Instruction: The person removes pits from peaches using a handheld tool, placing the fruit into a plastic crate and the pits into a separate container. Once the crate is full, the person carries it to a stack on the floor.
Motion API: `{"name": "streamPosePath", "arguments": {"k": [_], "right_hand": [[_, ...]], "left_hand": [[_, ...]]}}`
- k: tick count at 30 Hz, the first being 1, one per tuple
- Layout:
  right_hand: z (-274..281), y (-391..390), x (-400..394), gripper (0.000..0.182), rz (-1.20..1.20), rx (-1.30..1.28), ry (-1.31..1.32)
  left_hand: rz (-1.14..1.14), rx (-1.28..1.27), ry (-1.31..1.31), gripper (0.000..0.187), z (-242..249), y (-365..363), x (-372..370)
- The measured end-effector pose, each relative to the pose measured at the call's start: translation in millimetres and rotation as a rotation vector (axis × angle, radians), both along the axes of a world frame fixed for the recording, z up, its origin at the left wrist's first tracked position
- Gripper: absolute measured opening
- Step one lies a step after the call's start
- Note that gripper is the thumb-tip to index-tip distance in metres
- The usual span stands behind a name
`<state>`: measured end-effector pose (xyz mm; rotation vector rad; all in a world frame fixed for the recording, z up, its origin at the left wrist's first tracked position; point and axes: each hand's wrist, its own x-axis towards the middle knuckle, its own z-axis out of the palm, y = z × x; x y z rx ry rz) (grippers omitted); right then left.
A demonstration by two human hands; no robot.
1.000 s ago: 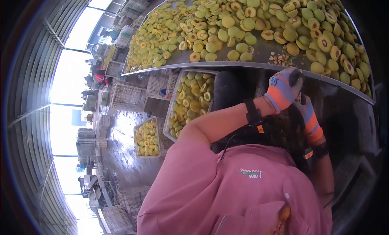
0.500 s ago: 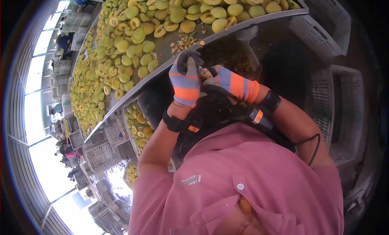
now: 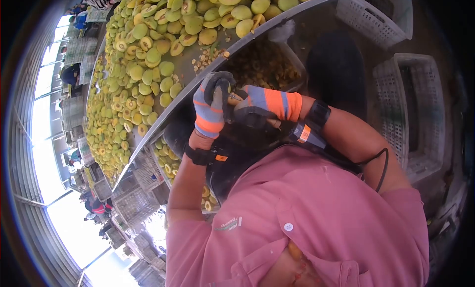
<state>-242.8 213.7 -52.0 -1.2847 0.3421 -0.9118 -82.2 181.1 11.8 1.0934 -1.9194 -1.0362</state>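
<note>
Gripping a small tool [image 3: 240,94] with wrapped fingers, the right hand [image 3: 269,104] aims it toward the left hand [image 3: 210,107], whose fingers are bent; what these pinch, one cannot tell. Both are near the desk [image 3: 186,66], probably so that the fruits [image 3: 136,72], far left, are easily reached.

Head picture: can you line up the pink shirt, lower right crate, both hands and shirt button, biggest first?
1. Pink shirt
2. Lower right crate
3. Left hand and right hand, too alike to rank
4. Shirt button
</note>
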Motion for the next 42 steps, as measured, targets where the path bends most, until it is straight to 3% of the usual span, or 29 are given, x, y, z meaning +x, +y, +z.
{"name": "streamPosePath", "arguments": {"k": [2,5,6,8,10,12,13,14,17,18,20,23,29,33,37,38,40,42], "right_hand": [[9.0,-5.0,-4.5,0.017,-0.031,-0.177,-0.099],[20.8,-5.5,-16.6,0.019,0.306,0.255,-0.16],[23.8,-5.0,-19.1,0.02,0.312,0.32,-0.16],[30.6,-2.5,-20.4,0.02,0.339,0.447,-0.157],[40.5,0.9,-26.0,0.022,0.209,0.218,-0.055],[49.9,3.1,-21.3,0.025,0.132,0.147,0.065],[52.1,4.6,-20.2,0.027,0.124,0.135,0.089],[68.8,8.9,-23.0,0.032,0.183,0.424,0.075],[78.3,13.5,-33.5,0.032,0.287,0.351,0.197],[80.1,14.5,-35.0,0.032,0.298,0.154,0.308],[83.6,17.9,-33.8,0.029,0.321,0.021,0.371],[81.8,23.1,-31.0,0.025,0.324,0.118,0.342],[64.0,32.7,-41.2,0.019,0.296,0.697,-0.082],[47.2,40.1,-56.6,0.019,0.329,1.072,-0.563],[34.7,38.6,-59.6,0.021,0.419,1.65,-1.02],[26.4,37.6,-58.2,0.023,0.18,0.998,-0.591],[23.3,27.5,-60.0,0.023,0.225,0.786,-0.428],[28.5,16.2,-54.1,0.023,0.183,0.802,-0.22]], "left_hand": [[-0.053,0.251,0.155,0.024,17.4,-5.3,-0.7],[-0.142,0.289,0.095,0.023,29.2,-8.2,1.3],[-0.158,0.306,0.09,0.023,28.5,-9.4,3.5],[-0.138,0.256,0.137,0.019,26.3,-1.5,-1.2],[-0.071,0.093,0.112,0.026,35.5,7.8,-4.4],[-0.018,0.001,0.023,0.03,49.1,19.7,-6.4],[-0.051,-0.226,-0.09,0.031,46.8,19.1,-2.1],[-0.077,-0.194,-0.032,0.03,55.5,23.6,0.2],[-0.263,-0.447,-0.322,0.026,83.1,33.5,7.0],[-0.349,-0.464,-0.427,0.026,93.5,39.8,8.0],[-0.562,-0.475,-0.622,0.026,107.8,45.4,6.7],[-0.794,-0.434,-0.752,0.03,128.4,38.2,5.8],[-0.582,-0.43,-0.258,0.025,135.4,23.6,-28.8],[-0.402,-0.106,0.109,0.019,103.5,5.2,-45.5],[-0.15,0.254,0.435,0.015,91.0,13.8,-49.3],[-0.095,0.295,0.499,0.015,75.1,10.6,-51.5],[0.06,0.375,0.647,0.015,35.2,3.6,-53.8],[0.251,0.474,0.812,0.015,-8.2,-5.6,-51.9]]}}
